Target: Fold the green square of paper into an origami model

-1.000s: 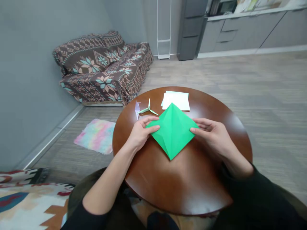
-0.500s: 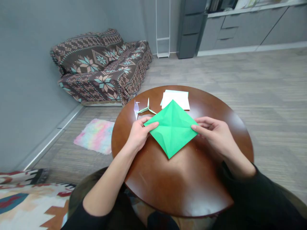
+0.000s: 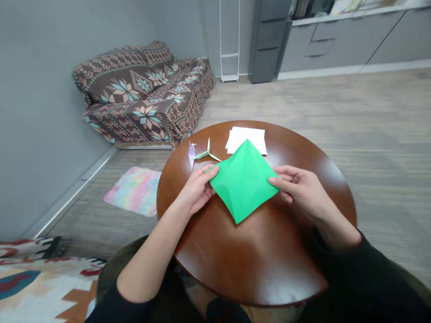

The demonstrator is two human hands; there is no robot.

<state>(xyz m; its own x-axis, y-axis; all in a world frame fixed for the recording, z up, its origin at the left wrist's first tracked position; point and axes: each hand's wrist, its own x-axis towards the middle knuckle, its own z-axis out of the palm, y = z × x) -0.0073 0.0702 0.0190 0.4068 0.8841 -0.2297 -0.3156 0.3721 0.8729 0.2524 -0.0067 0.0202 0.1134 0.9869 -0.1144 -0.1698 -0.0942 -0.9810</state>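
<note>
- Both hands pinch one sheet between thumb and fingers, one at each side corner; gap between thumb and fingertips no wider than the paper.
- Green paper (image 3: 247, 181) sits between them over the middle of the table, turned as a diamond: one corner away from the person, one toward. Faint creases run across it; surface slightly bowed, lower left edge curving inward. Whether its near corner touches the tabletop, cannot tell.
- Left hand (image 3: 197, 188): thumb laid on top of the left corner, fingers bent underneath, partly hidden. Forearm bare, slanting up from lower left; dark sleeve ends near the elbow.
- Right hand (image 3: 301, 186): thumb on top of the right corner, index finger reaching behind it, remaining fingers curled below. Wrist angled inward from lower right; dark sleeve reaches down close to it.
- Beyond the far corner, partly covered by it in view: white sheets (image 3: 249, 133), loosely stacked.
- Past the left fingers: pale green folded paper (image 3: 203, 155) with thin arms, and just beside it a purple folded paper (image 3: 191, 152).
- Under all this, a round brown table (image 3: 256, 264), glossy.
- Farther off: pastel rug (image 3: 134, 190) at left, patterned sofa (image 3: 134, 92) behind it, grey cabinets (image 3: 350, 42) at upper right.
</note>
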